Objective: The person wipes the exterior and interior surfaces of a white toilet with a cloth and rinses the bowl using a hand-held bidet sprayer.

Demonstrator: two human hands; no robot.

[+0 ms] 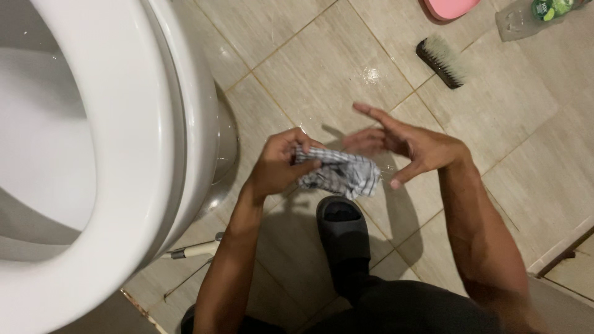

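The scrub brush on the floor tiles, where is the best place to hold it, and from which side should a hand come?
Grip the scrub brush by its dark back edge, coming from above on its lower-left side. It lies tipped on the tiles, pale bristles facing up and right, so the solid back is the firm, free part. The right hand, open, is nearest; the left hand holds the checked cloth.

A small cloth [339, 172] with a grey-and-white check pattern is held above the tiled floor [322, 68], just beside the toilet [124, 154]. The cloth is crumpled and bunched, not spread flat. One end is pinched in the left hand [281, 164]; the remainder hangs loose towards the right hand [414, 148].
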